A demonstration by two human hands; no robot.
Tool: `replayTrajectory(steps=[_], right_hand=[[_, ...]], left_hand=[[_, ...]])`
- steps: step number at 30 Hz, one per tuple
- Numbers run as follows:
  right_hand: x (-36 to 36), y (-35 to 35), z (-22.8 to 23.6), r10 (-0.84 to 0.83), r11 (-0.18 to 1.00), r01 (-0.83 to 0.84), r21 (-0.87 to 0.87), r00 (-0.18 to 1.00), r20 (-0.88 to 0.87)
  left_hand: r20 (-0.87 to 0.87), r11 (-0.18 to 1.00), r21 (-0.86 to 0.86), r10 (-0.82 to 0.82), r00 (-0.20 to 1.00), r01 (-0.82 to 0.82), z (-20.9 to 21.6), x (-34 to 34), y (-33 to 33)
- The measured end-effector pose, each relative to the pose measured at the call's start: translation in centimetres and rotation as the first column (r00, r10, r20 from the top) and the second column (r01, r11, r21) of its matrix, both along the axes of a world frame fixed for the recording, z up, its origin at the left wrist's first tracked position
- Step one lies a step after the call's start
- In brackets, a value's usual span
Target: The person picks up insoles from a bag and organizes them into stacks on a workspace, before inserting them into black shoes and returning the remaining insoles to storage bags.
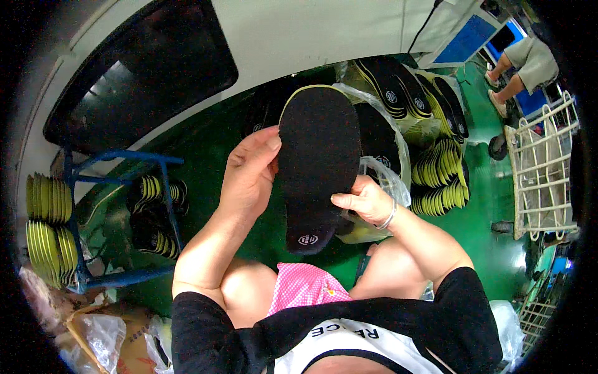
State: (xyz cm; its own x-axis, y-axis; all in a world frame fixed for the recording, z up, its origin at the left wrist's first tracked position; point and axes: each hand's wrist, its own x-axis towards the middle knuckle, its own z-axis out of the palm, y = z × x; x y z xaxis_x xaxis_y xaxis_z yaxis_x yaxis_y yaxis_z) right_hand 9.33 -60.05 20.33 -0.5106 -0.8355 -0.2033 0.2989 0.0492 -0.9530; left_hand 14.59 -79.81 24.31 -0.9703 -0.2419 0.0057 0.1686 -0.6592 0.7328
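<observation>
A black shoe insole [319,140] with a thin yellow-green edge is held up in front of me, its wide end away from me and its heel, with a pale round mark, toward my lap. My left hand [252,165] pinches its left edge near the wide end, thumb on top. My right hand [367,202] grips the right edge at the middle, with the thumb lying on the black face and the fingers mostly hidden underneath. A pink checked cloth [302,283] lies over my lap below the heel.
Stacked insoles [439,174] and clear plastic bags [389,181] sit on the green floor ahead and right. More insole stacks [50,224] stand at left by a blue metal frame [124,280]. A white wire trolley [542,168] is at right; a person's legs [507,87] show beyond.
</observation>
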Motion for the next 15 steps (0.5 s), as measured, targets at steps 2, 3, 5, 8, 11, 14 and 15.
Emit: replayTrajectory(steps=[2, 3, 5, 8, 11, 14, 15], right_hand=[[-0.1, 0.4, 1.2, 0.006, 0.998, -0.004, 0.058, 0.999, -0.032], [0.1, 0.1, -0.1, -0.028, 0.999, 0.027, 0.02, 0.998, 0.052], [0.2, -0.5, 0.1, -0.047, 0.999, 0.046, 0.018, 0.995, 0.093], [0.4, -0.4, -0.1, -0.128, 0.991, 0.132, -0.022, 0.983, 0.134], [0.2, -0.2, 0.9, -0.291, 0.931, 0.333, -0.15, 0.924, 0.248], [-0.5, 0.4, 0.8, -0.315, 0.941, 0.327, -0.088, 0.94, 0.132], [-0.8, 0.7, 0.6, -0.289, 0.956, 0.291, -0.03, 0.955, 0.061]], left_hand=[[0.065, 0.997, -0.07, 0.048, 0.997, -0.043, -0.5, -0.2, 0.1], [0.095, 0.993, -0.105, 0.068, 0.993, -0.058, -0.8, -0.3, 0.0], [0.151, 0.998, -0.056, 0.013, 0.988, -0.005, -0.4, -0.4, 0.1], [0.179, 0.969, -0.157, -0.164, 0.97, 0.192, -1.0, -0.4, 1.1], [0.298, 0.869, -0.336, -0.267, 0.916, 0.362, -2.4, -0.3, 1.6], [0.365, 0.807, -0.382, -0.316, 0.876, 0.45, -3.7, -0.5, 1.9], [0.367, 0.845, -0.393, -0.218, 0.904, 0.363, -4.3, -0.7, 1.6]])
